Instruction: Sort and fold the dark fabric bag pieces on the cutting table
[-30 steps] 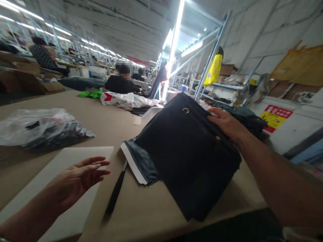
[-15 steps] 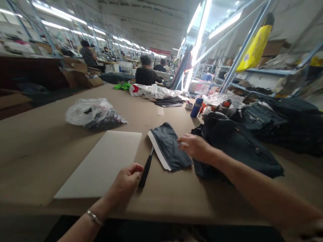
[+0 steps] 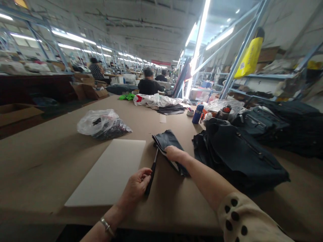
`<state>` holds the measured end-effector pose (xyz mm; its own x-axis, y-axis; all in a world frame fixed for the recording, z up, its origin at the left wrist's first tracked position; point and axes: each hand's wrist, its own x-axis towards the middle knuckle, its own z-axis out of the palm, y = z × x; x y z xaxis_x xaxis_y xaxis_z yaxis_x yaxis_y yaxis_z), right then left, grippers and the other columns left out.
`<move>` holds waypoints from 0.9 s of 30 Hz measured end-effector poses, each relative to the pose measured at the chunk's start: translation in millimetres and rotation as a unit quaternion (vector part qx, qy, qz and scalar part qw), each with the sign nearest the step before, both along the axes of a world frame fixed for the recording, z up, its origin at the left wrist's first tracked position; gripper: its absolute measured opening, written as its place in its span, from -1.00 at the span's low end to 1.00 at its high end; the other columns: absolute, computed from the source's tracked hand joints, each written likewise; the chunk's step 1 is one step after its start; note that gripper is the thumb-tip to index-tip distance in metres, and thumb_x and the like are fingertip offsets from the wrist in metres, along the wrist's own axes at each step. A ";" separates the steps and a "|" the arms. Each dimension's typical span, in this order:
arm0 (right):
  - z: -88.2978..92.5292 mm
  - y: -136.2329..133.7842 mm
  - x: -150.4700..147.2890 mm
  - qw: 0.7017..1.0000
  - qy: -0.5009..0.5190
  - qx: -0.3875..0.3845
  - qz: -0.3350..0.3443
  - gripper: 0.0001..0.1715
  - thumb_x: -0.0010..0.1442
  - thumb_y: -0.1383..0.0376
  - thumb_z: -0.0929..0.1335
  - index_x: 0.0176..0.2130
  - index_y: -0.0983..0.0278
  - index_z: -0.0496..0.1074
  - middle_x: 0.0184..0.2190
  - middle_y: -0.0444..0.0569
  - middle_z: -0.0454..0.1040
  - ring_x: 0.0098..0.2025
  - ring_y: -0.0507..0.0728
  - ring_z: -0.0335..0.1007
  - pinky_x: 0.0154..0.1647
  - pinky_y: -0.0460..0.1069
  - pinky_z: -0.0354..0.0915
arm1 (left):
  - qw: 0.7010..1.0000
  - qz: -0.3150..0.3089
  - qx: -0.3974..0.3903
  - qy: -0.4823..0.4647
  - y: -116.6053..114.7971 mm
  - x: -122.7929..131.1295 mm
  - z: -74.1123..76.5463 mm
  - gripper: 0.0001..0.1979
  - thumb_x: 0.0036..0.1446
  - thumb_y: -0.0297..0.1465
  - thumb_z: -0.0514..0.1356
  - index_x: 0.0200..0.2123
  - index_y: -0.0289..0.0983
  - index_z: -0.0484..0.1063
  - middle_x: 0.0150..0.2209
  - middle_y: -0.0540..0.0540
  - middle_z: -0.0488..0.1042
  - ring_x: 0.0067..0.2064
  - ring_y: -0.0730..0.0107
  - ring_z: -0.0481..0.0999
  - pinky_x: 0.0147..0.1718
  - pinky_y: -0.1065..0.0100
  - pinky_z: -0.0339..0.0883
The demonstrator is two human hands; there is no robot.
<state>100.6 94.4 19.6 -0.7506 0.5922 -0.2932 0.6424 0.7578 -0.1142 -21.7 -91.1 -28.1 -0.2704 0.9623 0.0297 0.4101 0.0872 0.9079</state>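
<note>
My left hand (image 3: 136,188) is closed around the black handle of a thin tool (image 3: 152,173) that lies on the brown table (image 3: 50,154). My right hand (image 3: 175,154) rests on a small folded dark fabric piece with a white edge (image 3: 166,141), fingers curled over its near end. A white board (image 3: 111,171) lies just left of the tool. Right of my right arm sits a pile of dark garments with metal fittings (image 3: 237,151).
A clear plastic bag of dark items (image 3: 102,123) lies to the left. Further back are a white bag (image 3: 156,99), a blue bottle (image 3: 198,113) and another bottle (image 3: 224,111). More dark garments (image 3: 282,124) are heaped right. People sit at the far end (image 3: 148,85). Metal shelving (image 3: 242,50) rises right.
My right hand put the large dark garment down on the pile and moved onto the small folded piece. My left hand went from open to closing on the tool's handle.
</note>
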 end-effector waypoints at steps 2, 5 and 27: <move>25.5 3.1 16.2 0.999 0.012 0.009 0.044 -0.73 0.16 0.41 0.23 -0.15 0.31 0.43 -0.18 0.07 0.47 -0.15 0.16 0.40 -0.23 -0.06 0.25 | 0.985 -0.011 0.112 0.128 13.4 -1.6 25.4 -0.70 0.12 -0.35 0.04 -0.10 -0.35 0.37 -0.10 -0.19 0.40 -0.06 0.26 0.38 -0.05 0.26 0.25; 66.4 -9.5 36.2 0.991 0.007 0.033 0.131 -0.74 0.14 0.40 0.25 -0.19 0.22 0.43 -0.29 -0.02 0.49 -0.24 0.15 0.41 -0.34 -0.06 0.21 | 0.923 -0.030 0.174 0.342 36.6 0.3 68.4 -0.62 0.10 -0.42 0.08 0.01 -0.30 0.35 0.08 -0.20 0.28 0.12 0.08 0.20 0.12 0.08 0.03; -6.5 -105.5 5.8 0.606 0.649 -0.381 -0.258 -0.21 0.00 -0.12 0.33 0.05 0.31 0.25 -0.03 0.08 0.35 0.06 0.24 0.23 0.10 0.09 0.19 | 0.965 -0.013 0.012 -0.260 30.8 44.7 38.7 -0.56 -0.02 -0.10 0.19 -0.27 -0.39 0.45 -0.31 -0.16 0.49 -0.23 0.21 0.45 -0.19 0.32 0.32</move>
<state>106.4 -11.1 13.1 -0.4153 0.9096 0.0104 -0.2344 -0.0960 -0.9674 22.9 -60.3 10.6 -0.2311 0.9695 -0.0814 -0.0998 0.0597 0.9932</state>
